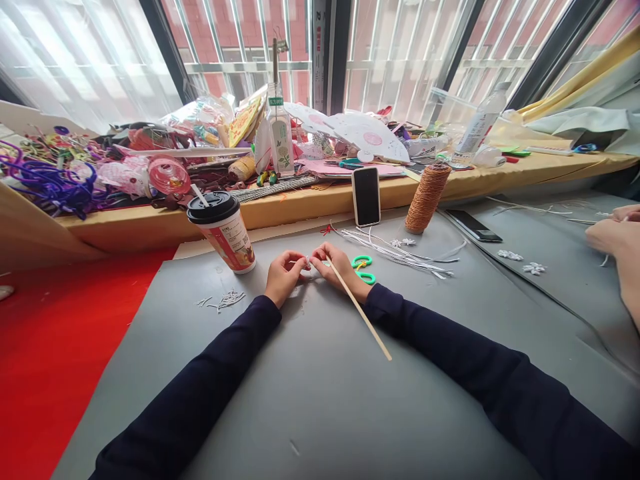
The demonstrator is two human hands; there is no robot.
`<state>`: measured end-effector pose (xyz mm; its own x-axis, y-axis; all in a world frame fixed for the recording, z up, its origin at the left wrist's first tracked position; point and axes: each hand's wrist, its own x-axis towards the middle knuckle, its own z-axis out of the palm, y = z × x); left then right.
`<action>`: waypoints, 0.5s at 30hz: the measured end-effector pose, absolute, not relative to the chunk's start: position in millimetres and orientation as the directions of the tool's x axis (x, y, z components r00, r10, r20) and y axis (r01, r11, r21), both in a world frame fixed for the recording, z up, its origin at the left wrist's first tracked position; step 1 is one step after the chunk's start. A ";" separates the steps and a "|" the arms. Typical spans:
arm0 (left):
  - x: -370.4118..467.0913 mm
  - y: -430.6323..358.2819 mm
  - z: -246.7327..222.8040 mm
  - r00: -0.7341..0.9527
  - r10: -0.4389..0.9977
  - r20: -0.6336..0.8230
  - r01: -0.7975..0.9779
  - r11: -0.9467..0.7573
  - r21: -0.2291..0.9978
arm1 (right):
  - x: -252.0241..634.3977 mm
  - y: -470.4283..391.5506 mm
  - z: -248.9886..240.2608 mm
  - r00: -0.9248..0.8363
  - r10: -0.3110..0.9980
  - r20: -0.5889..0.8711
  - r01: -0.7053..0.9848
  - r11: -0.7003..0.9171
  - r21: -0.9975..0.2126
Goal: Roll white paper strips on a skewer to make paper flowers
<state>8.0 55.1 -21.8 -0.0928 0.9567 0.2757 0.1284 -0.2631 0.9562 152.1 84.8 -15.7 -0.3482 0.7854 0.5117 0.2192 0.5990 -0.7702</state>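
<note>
My left hand (286, 275) and my right hand (341, 270) meet over the grey tabletop, fingertips pinched close together. Between them is a small white cord piece (307, 262), mostly hidden by the fingers. A thin wooden stick (367, 321) runs from the fingers of my right hand down toward me, its lower end free. Green-handled scissors (367, 277) lie just beside my right hand. Beyond them is a bundle of white cords (400, 252), with small knotted white cord flowers (409, 243) at its far side. Short white cord scraps (227, 300) lie left of my left hand.
A paper cup (227, 240) with a black lid stands at the left. A phone (367, 197) leans against the ledge near a brown twine spool (427, 199). Another phone (474, 225) lies at the right, by a co-worker's hands (617, 247). Craft clutter covers the ledge.
</note>
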 end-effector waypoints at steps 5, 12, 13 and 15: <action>6.7 55.3 -20.9 -0.072 0.980 0.188 0.045 -0.185 0.982 | 151.9 87.1 -17.2 -0.314 0.814 0.489 0.192 0.558 -0.807; 4.7 56.3 -22.6 -0.079 0.978 0.194 0.031 -0.192 0.981 | 150.6 86.8 -17.4 -0.319 0.828 0.462 0.129 0.521 -0.844; 4.2 56.6 -22.9 -0.093 0.976 0.199 0.019 -0.198 0.980 | 150.2 86.6 -17.5 -0.329 0.825 0.459 0.122 0.519 -0.846; 3.1 57.2 -23.3 -0.113 0.974 0.195 0.017 -0.195 0.981 | 149.7 86.4 -17.7 -0.347 0.823 0.449 0.115 0.512 -0.851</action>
<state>3.1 57.2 -23.3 -0.1126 0.9743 0.1953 0.0175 -0.1946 0.9807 149.7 86.4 -17.7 -0.3470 0.8234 0.4490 0.1146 0.5123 -0.8511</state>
